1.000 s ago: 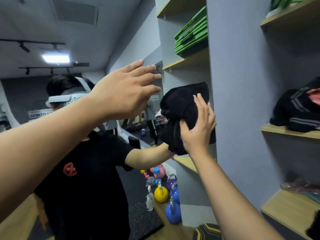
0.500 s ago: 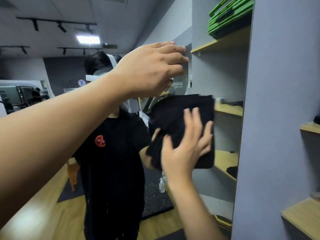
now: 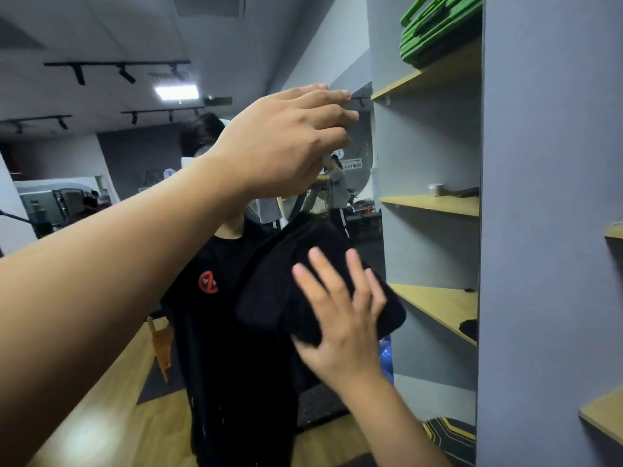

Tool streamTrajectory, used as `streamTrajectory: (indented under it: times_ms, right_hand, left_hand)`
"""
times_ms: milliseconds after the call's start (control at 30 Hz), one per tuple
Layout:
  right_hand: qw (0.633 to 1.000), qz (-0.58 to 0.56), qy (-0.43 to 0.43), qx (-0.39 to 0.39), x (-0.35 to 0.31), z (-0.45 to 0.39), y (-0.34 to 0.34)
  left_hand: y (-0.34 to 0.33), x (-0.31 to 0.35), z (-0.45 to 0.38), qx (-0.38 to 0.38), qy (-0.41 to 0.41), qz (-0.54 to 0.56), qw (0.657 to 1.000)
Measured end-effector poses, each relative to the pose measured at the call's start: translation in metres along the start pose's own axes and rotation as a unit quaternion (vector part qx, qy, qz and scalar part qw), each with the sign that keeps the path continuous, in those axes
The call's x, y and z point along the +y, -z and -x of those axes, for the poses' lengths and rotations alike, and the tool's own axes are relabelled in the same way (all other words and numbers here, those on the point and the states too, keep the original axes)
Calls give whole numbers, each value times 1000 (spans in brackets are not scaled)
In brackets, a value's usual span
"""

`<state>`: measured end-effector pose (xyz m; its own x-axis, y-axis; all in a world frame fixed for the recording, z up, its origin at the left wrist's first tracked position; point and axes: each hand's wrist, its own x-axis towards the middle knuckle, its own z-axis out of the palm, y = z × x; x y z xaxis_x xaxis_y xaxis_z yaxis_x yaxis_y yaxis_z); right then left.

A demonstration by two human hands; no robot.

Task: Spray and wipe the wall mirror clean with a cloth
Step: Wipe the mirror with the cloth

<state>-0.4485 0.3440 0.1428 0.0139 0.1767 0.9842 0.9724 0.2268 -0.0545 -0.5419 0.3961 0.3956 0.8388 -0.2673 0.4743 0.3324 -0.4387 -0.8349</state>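
Black cloth (image 3: 317, 294) under flat right hand (image 3: 340, 318) on mirror (image 3: 428, 146) | left hand (image 3: 279, 143) raised, relaxed, empty

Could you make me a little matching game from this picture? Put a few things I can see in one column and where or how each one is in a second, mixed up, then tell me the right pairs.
Things:
1. black cloth
2. left hand
3. green mats
4. right hand

States:
A. stacked on the top shelf seen in the mirror
B. raised high, fingers reaching toward the glass, holding nothing
C. pressed flat against the glass
D. fingers spread, pressing on the cloth

Pairs: 1-C, 2-B, 3-A, 4-D
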Motion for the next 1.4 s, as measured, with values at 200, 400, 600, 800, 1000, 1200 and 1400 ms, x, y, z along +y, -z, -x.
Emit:
streamTrajectory:
  times_ms: [200,400,600,800,1000,1200,1400]
  right_hand:
    - [971,-80,-201,98,39,-64,19]
    - [907,-96,-361,193,44,-110,21]
    - [948,-81,-288,109,-32,-70,5]
    - [999,17,36,-22,-79,19,-19]
    - [1000,-20,23,7,0,-9,1]
    - [970,-91,-199,107,66,-65,26]
    - [937,-56,-294,183,108,-94,35]
  left_hand:
    - [-2,2,2,12,0,-1,1000]
    - [-2,2,1,13,5,-4,1000]
    - [-3,-1,-1,-14,14,-6,1000]
    - [1,0,-2,-12,7,-10,1000]
    - [-2,2,0,2,7,-3,1000]
    - [-1,3,0,8,1,-5,1000]
    - [-2,3,1,13,-4,-10,1000]
